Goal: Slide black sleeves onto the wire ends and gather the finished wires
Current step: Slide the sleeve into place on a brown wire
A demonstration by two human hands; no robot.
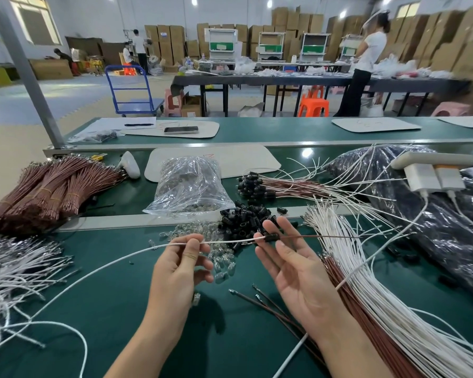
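Sleeving step at the green bench (pixel 120 309). The left hand (pixel 178 268) pinches a white wire (pixel 230 240) between thumb and forefinger. The right hand (pixel 298 268) is palm-up, its fingers straight and spread. A black sleeve (pixel 271 237) lies against the right fingertips, where the white wire meets a thin brown wire (pixel 325 236) that runs off to the right. Whether any finger clamps the sleeve cannot be told.

Judged hazards:

- **Dropped sleeve.** With the right hand spread, the sleeve is probably only supported. A tug from the left hand could pull it off the wire end, or let it fall into the pile of loose black sleeves (pixel 246 219) just beyond, where it would be lost among identical parts.
- **Parted joint.** The unsupported brown wire may sag and bend at the sleeve, so the two wire ends could come apart inside it.
- **Snagged tail.** The long tail of the white wire trails across the bench toward the heap of white wires (pixel 11 268) at the left. Catching there would jerk the pinch.
- **Scattered bulbs.** Small clear glass bulbs (pixel 221 257) lie directly under the work, and a lowered wrist could scatter or crack them.
- **Mixed stock.** The finished, sleeved wires (pixel 254 186) rest farther back, close to the unsleeved white bundle (pixel 366 282). Careless gathering could mix the two.
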